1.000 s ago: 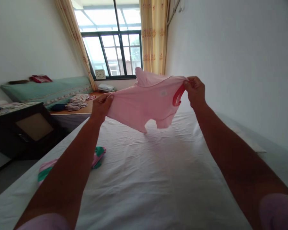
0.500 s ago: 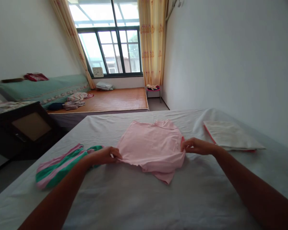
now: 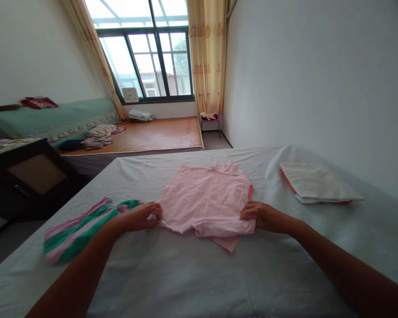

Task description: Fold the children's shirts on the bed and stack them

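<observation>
Pink top (image 3: 207, 201) is down now, spread flat on the white sheet (image 3: 199, 274) after hanging in the air a second ago, so it's laid out, not held up. Left hand (image 3: 141, 216) pinches its left hem corner, right hand (image 3: 260, 215) grips the right edge. Thin, soft cotton, slightly rumpled. Striped garment (image 3: 78, 229) bunched just left; folded white cloth (image 3: 315, 182) far right.
</observation>
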Demonstrator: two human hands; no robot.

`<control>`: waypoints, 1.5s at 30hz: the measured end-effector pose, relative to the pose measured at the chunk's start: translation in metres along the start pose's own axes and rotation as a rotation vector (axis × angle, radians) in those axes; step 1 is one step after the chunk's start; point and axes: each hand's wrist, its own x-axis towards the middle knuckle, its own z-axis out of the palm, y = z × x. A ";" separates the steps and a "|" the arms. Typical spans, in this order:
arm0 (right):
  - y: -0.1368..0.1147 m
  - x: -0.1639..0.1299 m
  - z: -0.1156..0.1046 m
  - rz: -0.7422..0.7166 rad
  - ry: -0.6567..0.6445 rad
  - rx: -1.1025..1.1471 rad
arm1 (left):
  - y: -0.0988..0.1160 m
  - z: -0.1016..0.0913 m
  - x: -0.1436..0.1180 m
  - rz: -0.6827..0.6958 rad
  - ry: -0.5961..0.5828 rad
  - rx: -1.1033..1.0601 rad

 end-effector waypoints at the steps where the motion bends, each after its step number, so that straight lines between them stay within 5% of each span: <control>1: 0.005 0.001 0.000 0.044 -0.005 0.085 | 0.000 -0.004 0.003 -0.032 0.006 -0.040; 4: 0.025 0.010 0.005 0.302 0.113 0.386 | -0.004 -0.014 0.023 -0.126 0.165 -0.197; 8: 0.055 0.024 0.014 0.582 0.486 0.708 | -0.021 -0.012 0.059 -0.237 0.649 -0.472; 11: 0.068 0.022 0.017 0.640 0.629 0.737 | -0.037 0.001 0.074 -0.352 0.748 -0.665; 17: 0.070 0.007 0.021 0.575 0.544 0.625 | -0.055 0.016 0.074 -0.232 0.648 -0.550; 22: 0.069 0.004 0.009 0.535 0.557 0.622 | -0.051 0.014 0.076 -0.175 0.706 -0.331; 25: 0.075 -0.007 0.001 0.553 0.432 0.559 | -0.048 0.012 0.073 -0.187 0.621 -0.307; 29: 0.078 -0.015 0.000 0.485 0.483 0.065 | -0.049 0.013 0.067 -0.215 0.381 -0.249; 31: 0.073 -0.011 0.003 0.360 0.537 -0.244 | -0.052 0.015 0.066 -0.222 0.357 -0.233; 35: 0.056 0.008 0.007 0.151 0.431 -0.559 | -0.053 0.019 0.067 -0.221 0.352 -0.233; 40: 0.045 0.019 0.012 0.210 0.512 -0.528 | -0.045 0.018 0.065 -0.222 0.353 -0.193; 45: 0.058 0.008 0.011 0.152 0.450 -0.469 | -0.051 0.016 0.064 -0.238 0.356 -0.068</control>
